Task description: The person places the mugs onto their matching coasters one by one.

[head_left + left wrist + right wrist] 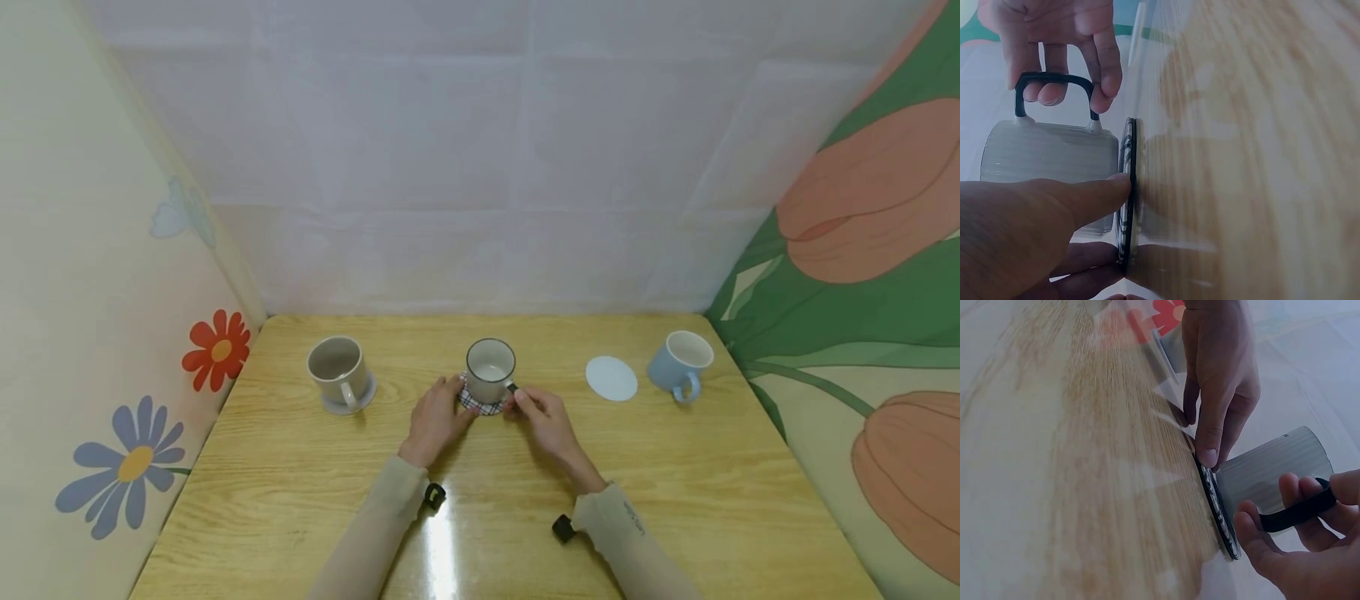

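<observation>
Pale creased cloth (450,167) backs the bench (712,517) from my remote seat. Toward its far left corner I see a taupe mug (332,382) on a lilac coaster (368,390). Near the middle of the far edge, the left hand (433,419) holds a checked coaster (491,409) by its rim, thumb opposite fingers; I judge it light, thin and stiff, best taken at the edge. Over it, upright, is the grey mug (489,377); I can't tell whether its base fully rests. The right hand (551,427) grips its dark handle (1054,77). I'd guess glazed ceramic: rigid, moderately heavy, slick-walled, chippable, so I'd trust the handle. Further right lies a whitish disc (611,378), then, near the far right corner, a blue mug (673,367).
</observation>
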Motion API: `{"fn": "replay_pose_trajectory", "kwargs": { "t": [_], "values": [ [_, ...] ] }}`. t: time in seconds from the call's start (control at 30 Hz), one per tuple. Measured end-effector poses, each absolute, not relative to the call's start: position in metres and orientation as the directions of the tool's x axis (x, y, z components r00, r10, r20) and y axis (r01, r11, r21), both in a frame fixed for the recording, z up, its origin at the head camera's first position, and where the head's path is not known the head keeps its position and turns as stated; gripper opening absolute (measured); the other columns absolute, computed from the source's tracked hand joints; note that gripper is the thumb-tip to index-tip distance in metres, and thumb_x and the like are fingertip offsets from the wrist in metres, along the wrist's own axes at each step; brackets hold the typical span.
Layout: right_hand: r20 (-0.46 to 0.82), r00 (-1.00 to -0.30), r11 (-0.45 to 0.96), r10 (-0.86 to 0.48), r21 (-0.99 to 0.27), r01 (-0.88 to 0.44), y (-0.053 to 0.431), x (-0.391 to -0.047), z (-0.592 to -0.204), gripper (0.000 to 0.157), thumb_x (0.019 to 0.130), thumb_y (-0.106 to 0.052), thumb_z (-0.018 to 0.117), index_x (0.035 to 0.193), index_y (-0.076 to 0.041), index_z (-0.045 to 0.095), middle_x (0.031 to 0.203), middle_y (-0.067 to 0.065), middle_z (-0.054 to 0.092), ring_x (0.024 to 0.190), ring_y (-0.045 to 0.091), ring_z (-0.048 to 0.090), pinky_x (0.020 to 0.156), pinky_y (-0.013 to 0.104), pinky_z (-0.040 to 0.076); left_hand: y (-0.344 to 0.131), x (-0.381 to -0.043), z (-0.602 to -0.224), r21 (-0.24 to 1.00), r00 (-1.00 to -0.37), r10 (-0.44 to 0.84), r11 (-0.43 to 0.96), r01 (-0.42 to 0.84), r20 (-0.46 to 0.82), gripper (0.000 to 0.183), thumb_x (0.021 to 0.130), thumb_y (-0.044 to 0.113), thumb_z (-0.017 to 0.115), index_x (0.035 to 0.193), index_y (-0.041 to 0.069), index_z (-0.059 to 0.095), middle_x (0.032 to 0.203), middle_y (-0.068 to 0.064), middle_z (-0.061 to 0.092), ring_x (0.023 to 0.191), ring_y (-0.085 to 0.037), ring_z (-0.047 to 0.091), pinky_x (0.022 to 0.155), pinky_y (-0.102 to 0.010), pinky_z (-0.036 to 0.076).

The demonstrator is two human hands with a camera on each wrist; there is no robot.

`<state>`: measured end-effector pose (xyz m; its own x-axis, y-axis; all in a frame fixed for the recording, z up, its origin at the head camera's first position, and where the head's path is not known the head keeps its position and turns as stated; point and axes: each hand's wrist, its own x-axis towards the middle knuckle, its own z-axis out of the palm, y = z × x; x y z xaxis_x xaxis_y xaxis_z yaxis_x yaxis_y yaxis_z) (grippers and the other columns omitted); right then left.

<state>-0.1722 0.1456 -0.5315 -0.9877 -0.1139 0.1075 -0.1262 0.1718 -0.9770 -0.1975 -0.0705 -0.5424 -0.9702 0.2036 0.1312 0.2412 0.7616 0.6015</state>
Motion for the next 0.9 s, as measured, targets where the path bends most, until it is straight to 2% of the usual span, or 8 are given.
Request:
{"fn": "replay_pose_trajectory", "kwargs": {
  "t": [0.37, 0.67, 0.9],
  "values": [
    [0.101, -0.99, 0.149, -0.101, -0.982, -0.116, 0.1435, -0.1702, -0.5272, 0.032, 0.113, -0.008, 0.051, 0.106, 0.016, 0.071, 0.108, 0.035, 0.072, 0.101, 0.044, 0.072, 0.093, 0.05, 0.064, -0.0697, -0.1972, -0.5394, 0.594, -0.969, 0.203, 0.766, 0.246, 0.14, 0.06, 0.09, 0.027, 0.087, 0.143, 0.007, 0.067, 0.144, -0.023, 0.066, 0.132, -0.049, 0.063, 0.098, -0.065, 0.058],
    [0.1, -0.989, 0.168, -0.109, -0.979, -0.117, 0.1425, -0.1713, -0.5302, 0.034, 0.113, -0.01, 0.051, 0.105, 0.016, 0.071, 0.106, 0.033, 0.073, 0.099, 0.042, 0.072, 0.093, 0.049, 0.063, -0.0699, -0.1958, -0.5371, 0.596, -0.972, 0.202, 0.769, 0.232, 0.118, 0.062, 0.09, 0.028, 0.087, 0.144, 0.007, 0.066, 0.149, -0.021, 0.064, 0.139, -0.05, 0.057, 0.105, -0.068, 0.054],
    [0.087, -0.99, 0.164, -0.109, -0.981, -0.105, 0.1417, -0.1708, -0.5307, 0.034, 0.113, -0.01, 0.05, 0.105, 0.016, 0.071, 0.107, 0.033, 0.072, 0.099, 0.04, 0.073, 0.094, 0.049, 0.063, -0.0694, -0.196, -0.5385, 0.593, -0.974, 0.198, 0.773, 0.227, 0.113, 0.061, 0.091, 0.028, 0.087, 0.144, 0.008, 0.066, 0.146, -0.02, 0.066, 0.139, -0.048, 0.057, 0.105, -0.067, 0.054]
  ]
}}
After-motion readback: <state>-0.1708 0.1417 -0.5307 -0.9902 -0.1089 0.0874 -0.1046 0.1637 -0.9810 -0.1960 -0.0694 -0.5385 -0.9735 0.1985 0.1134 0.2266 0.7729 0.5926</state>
